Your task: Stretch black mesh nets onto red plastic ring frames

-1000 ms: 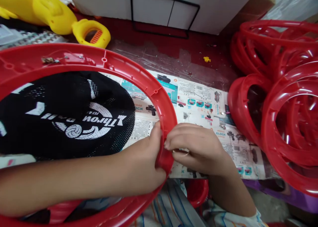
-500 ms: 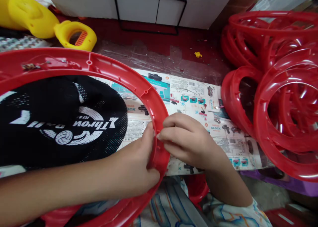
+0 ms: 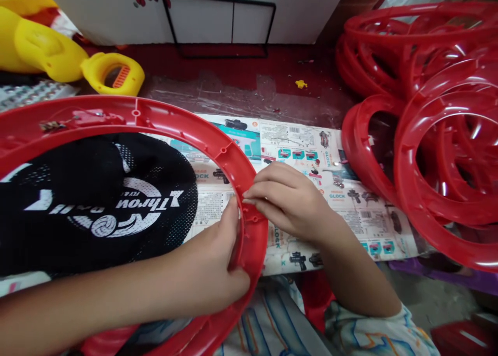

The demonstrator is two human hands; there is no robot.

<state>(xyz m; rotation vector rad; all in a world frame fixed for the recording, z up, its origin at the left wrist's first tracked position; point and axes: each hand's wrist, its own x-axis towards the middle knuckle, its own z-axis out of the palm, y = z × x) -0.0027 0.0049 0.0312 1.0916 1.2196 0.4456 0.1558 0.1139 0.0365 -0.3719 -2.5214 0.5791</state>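
Note:
A large red plastic ring (image 3: 218, 148) lies in front of me over a black mesh net (image 3: 89, 200) printed with white lettering. My left hand (image 3: 212, 265) grips the ring's right rim from inside, thumb on the inner edge. My right hand (image 3: 290, 200) rests on the same rim from outside, its fingers pinched together at a small spot on the channel; what they pinch is too small to make out.
A stack of red rings (image 3: 428, 112) fills the right side. Printed toy-packaging cardboard (image 3: 342, 190) covers the table under the hands. A yellow plastic toy (image 3: 70, 60) lies at the back left, white boxes (image 3: 218, 8) stand behind.
My right hand has slid a little up along the rim, fingers still pinched. The view has tilted, so everything sits lower in the picture. My left hand keeps its grip.

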